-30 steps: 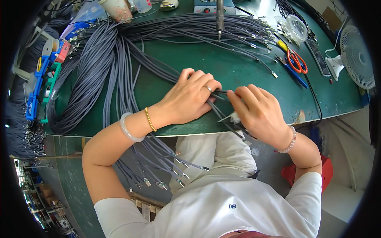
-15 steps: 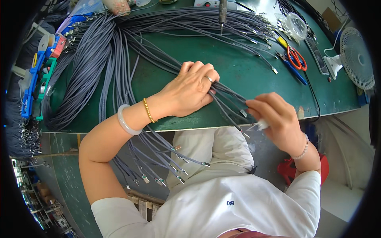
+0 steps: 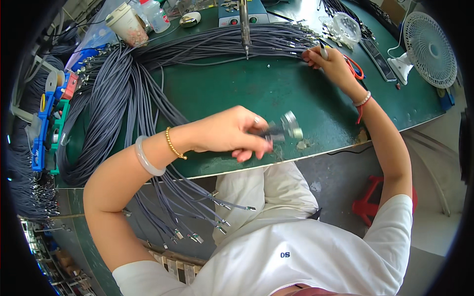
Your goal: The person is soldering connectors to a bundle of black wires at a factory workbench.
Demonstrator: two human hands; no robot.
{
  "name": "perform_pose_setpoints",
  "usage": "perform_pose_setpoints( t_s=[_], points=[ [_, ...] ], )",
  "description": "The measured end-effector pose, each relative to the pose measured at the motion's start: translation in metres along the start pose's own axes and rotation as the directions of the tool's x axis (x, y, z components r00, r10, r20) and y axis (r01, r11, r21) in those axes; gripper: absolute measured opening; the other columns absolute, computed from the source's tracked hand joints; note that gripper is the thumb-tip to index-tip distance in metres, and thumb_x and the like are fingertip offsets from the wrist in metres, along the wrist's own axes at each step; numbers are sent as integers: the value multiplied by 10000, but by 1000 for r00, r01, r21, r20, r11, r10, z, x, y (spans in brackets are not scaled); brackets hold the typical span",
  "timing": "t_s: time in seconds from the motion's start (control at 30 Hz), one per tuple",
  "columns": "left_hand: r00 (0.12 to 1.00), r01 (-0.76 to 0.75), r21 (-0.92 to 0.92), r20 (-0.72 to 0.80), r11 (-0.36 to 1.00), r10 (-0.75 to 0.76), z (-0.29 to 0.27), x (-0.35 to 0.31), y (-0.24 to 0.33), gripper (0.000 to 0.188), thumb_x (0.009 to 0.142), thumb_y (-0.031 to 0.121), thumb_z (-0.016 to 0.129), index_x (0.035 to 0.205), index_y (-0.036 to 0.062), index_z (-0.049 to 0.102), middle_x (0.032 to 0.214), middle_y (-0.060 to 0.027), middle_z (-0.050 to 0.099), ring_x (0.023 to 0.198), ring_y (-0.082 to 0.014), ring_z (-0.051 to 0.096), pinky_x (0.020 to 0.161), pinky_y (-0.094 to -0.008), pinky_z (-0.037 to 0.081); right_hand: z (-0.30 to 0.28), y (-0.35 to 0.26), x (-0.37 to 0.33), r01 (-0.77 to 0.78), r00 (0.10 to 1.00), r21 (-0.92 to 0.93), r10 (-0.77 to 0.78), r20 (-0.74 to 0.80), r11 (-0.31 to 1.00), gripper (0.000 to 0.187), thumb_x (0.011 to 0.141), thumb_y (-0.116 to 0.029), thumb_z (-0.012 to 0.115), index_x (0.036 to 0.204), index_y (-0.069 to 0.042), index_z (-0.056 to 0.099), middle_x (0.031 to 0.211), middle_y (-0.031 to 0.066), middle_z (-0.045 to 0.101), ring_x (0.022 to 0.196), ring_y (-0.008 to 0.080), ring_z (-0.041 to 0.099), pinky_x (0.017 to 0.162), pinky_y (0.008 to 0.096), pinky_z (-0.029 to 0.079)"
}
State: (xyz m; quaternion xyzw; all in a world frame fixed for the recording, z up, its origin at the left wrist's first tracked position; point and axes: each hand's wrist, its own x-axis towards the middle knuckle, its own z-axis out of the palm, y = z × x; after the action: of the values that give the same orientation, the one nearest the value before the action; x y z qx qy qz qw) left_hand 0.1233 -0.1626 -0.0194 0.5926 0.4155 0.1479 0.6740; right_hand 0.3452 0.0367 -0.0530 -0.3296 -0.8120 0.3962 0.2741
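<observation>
My left hand (image 3: 232, 132) is closed over the near part of the bench, gripping several grey cables whose metal connector ends (image 3: 291, 123) stick out past the fingers, smeared by motion. My right hand (image 3: 332, 68) reaches to the far right, its fingers pinched beside the connector ends of the long grey cable bundle (image 3: 217, 42). A slim white pen-like tool with a dark tip (image 3: 323, 51) rises out of that hand; its lower part is hidden. More grey cables (image 3: 106, 93) lie heaped at the left, and several ends (image 3: 222, 227) hang over the front edge.
A soldering iron (image 3: 245, 29) points down over the far bundle, before a blue control box (image 3: 259, 18). Red-handled scissors (image 3: 356, 69), a phone (image 3: 379, 60) and a white fan (image 3: 429, 49) stand at the right. A patterned cup (image 3: 127, 24) and bottle (image 3: 157, 17) are at the back left.
My right hand has moved from the near cable ends up and away to the far bundle. My left hand has shifted slightly, turning its cables. The view has tilted, showing more of the bench's back.
</observation>
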Motion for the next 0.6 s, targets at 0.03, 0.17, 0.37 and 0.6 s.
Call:
perform_pose_setpoints(
  t_s=[0.03,0.17,0.37,0.6],
  points=[
    [988,35,-297,-133,954,-78,-6,-4,-8,151,814,80,567,892,-47,544,661,-37,551,495,-51,484,451,-177,374,9,-5,0,17,998,76,-12,-65,997,286,897,-216,454,977,25,586,791,47,606,703,84,561,664,208,454],
    [980,-2,-521,-171,853,-102,-15,-17,-32,163,806,91,584,888,-45,549,652,-51,552,502,-70,495,471,-179,403,52,-64,-57,60,985,250,-97,141,966,373,891,-169,456,1213,14,416,1098,123,529,874,166,572,771,272,461],
    [956,15,-319,-273,947,-107,-20,-3,-25,148,793,80,582,856,-54,570,693,-47,578,570,-68,551,514,-171,438,97,-86,-80,182,958,89,-197,209,979,692,805,-67,564,1356,-28,148,1380,143,259,1232,240,336,946,330,334],
    [885,-86,-486,-438,869,-158,-45,-4,-28,166,786,50,582,912,-54,551,722,-55,575,653,-103,587,622,-194,486,91,-55,-18,-254,959,613,112,261,748,467,887,-252,469,1215,69,385,1204,179,460,1130,228,453,957,328,356]
  ],
)
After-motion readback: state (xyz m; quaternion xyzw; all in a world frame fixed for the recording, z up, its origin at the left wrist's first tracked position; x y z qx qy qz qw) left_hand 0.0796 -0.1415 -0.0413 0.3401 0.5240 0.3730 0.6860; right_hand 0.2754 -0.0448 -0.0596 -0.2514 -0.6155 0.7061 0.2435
